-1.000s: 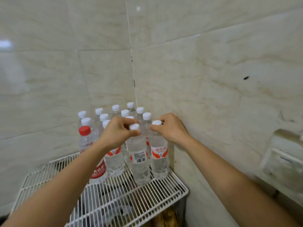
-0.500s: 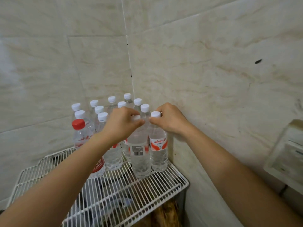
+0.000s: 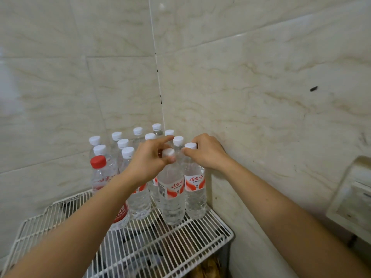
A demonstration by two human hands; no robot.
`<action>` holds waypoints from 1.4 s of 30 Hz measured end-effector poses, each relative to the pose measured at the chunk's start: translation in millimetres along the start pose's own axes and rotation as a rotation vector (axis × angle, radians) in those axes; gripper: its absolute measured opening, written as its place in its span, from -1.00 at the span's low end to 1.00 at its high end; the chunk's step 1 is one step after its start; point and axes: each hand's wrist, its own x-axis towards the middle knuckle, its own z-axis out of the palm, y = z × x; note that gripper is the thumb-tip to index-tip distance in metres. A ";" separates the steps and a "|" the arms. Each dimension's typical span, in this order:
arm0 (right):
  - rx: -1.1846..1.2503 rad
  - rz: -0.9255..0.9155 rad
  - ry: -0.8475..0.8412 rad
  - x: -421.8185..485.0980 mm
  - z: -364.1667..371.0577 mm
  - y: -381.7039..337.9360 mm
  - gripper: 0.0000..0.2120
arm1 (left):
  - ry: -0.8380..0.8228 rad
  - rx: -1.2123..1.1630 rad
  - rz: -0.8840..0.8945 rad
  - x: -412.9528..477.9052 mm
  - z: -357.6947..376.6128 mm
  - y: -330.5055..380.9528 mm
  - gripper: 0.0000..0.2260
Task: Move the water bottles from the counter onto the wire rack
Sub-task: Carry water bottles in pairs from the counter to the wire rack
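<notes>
My bare forearms reach forward and draw together. My left hand (image 3: 149, 159) pinches a bottle cap (image 3: 168, 152) between thumb and curled fingers, index stretched out. My right hand (image 3: 206, 152) pinches the neighbouring cap (image 3: 190, 145), knuckles up.

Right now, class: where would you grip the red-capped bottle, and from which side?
Take the red-capped bottle by its neck under the cap, from above and the left. It stands upright on the rack; other bottles crowd its right and back, and the left forearm crosses its label.
</notes>
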 end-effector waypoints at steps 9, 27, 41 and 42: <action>-0.008 -0.011 -0.039 4.3 0.1 -2.4 -0.67 | 0.005 0.018 0.017 1.9 -7.6 -4.5 -0.64; -0.031 -0.033 -0.047 -12.3 -1.6 -5.6 -0.68 | 0.012 0.021 0.020 -17.9 0.7 -13.3 -0.64; -0.116 -0.428 0.175 -51.6 31.2 -73.8 -0.72 | 0.351 0.110 -0.148 -110.4 -34.8 -54.7 -0.72; -0.095 -0.494 0.146 -57.0 43.9 -85.0 -0.73 | 0.383 0.124 -0.176 -121.3 -41.4 -59.1 -0.73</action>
